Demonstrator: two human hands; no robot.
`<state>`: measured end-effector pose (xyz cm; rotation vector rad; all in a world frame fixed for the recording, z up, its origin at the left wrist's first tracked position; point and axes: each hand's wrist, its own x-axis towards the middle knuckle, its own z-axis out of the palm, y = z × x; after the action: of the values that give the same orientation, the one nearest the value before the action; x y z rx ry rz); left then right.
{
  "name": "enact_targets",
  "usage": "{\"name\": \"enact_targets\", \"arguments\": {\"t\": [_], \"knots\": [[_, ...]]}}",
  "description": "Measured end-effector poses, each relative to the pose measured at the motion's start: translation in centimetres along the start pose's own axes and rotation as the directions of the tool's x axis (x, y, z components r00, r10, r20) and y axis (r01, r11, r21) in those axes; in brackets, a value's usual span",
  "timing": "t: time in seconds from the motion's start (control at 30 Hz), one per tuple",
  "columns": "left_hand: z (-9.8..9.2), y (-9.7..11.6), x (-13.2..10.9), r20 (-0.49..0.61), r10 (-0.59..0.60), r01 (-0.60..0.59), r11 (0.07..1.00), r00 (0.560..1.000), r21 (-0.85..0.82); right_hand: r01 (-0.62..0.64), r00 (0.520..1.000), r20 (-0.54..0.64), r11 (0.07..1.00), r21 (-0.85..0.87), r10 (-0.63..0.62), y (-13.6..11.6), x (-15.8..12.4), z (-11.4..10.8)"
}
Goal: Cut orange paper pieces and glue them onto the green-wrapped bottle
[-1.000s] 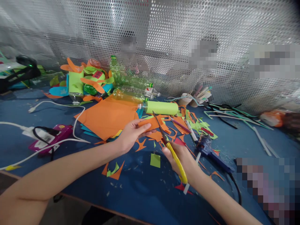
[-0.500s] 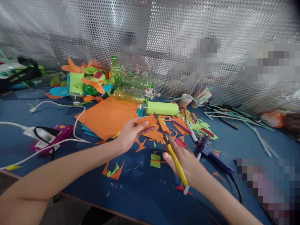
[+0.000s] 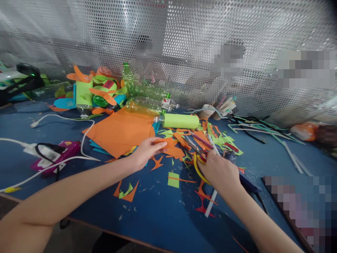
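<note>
My left hand [image 3: 149, 151] pinches a small piece of orange paper [image 3: 168, 143] between thumb and fingers, above the middle of the table. To its right, my right hand [image 3: 221, 170] is closed at the yellow-handled scissors [image 3: 197, 165], low over the paper scraps. The blades point away to the upper left and look parted; part of the handle is hidden under the hand. Beyond the hands lies a bottle wrapped in light green paper [image 3: 181, 121]. A large orange sheet [image 3: 123, 131] lies left of it, with blue sheets partly under it.
A glue gun [image 3: 249, 182] lies partly behind my right wrist. Clear bottles [image 3: 147, 105] and paper-covered bottle crafts [image 3: 84, 93] line the back. White cables [image 3: 84, 140] and a magenta box [image 3: 70, 149] are at left. A blurred-out flat device [image 3: 297, 211] is at right.
My right hand has moved right with the scissors, away from the orange paper and down toward the scraps, and has turned palm-down. My left hand keeps its pinch on the paper, nearly still.
</note>
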<state>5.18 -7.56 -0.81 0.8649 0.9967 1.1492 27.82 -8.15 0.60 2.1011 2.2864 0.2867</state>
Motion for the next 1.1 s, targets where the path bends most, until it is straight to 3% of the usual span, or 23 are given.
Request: {"name": "enact_targets", "arguments": {"t": [0.1, 0.2, 0.27, 0.33, 0.43, 0.5, 0.67, 0.83, 1.0, 1.1], "knots": [[-0.1, -0.3, -0.3, 0.066, -0.052, 0.037, 0.976, 0.996, 0.216, 0.104, 0.994, -0.040, 0.995, 0.009, -0.104, 0.6, 0.7, 0.9], [-0.2, -0.4, -0.4, 0.149, 0.037, -0.104, 0.877, 0.988, 0.469, 0.145, 0.983, -0.114, 0.989, 0.028, -0.141, 1.0, 1.2, 0.7], [-0.2, -0.4, -0.4, 0.190, 0.112, -0.207, 0.758, 0.975, 0.618, 0.141, 0.976, -0.187, 0.977, 0.158, -0.111, 0.8, 1.1, 0.1], [0.0, -0.4, -0.5, 0.255, 0.156, -0.294, 0.654, 0.954, 0.697, 0.202, 0.973, -0.185, 0.887, 0.416, -0.135, 0.1, 0.8, -0.4], [0.2, -0.3, -0.7, 0.379, 0.154, -0.395, 0.573, 0.912, 0.718, 0.263, 0.948, -0.079, 0.615, 0.743, -0.309, -1.5, -0.1, -0.6], [0.3, -0.3, -0.9, 0.419, 0.130, -0.420, 0.527, 0.899, 0.738, 0.238, 0.932, -0.027, 0.553, 0.798, -0.362, -2.4, -0.5, -0.3], [-0.1, -0.3, -0.7, 0.466, 0.074, -0.449, 0.434, 0.881, 0.781, 0.211, 0.936, 0.025, 0.618, 0.758, -0.351, -2.1, -0.2, 0.3], [-0.8, -0.4, 0.0, 0.469, 0.198, -0.509, 0.309, 0.861, 0.803, 0.144, 0.940, 0.101, 0.651, 0.746, -0.325, -0.3, 1.0, 0.0], [-1.2, -0.5, 0.2, 0.526, 0.359, -0.591, 0.098, 0.771, 0.800, 0.103, 0.852, 0.224, 0.571, 0.815, -0.474, -0.3, 0.5, -0.4], [-0.7, -0.4, -0.4, 0.560, 0.398, -0.620, 0.028, 0.726, 0.784, 0.125, 0.837, 0.226, 0.576, 0.808, -0.498, -0.9, -0.2, -0.3]]}}
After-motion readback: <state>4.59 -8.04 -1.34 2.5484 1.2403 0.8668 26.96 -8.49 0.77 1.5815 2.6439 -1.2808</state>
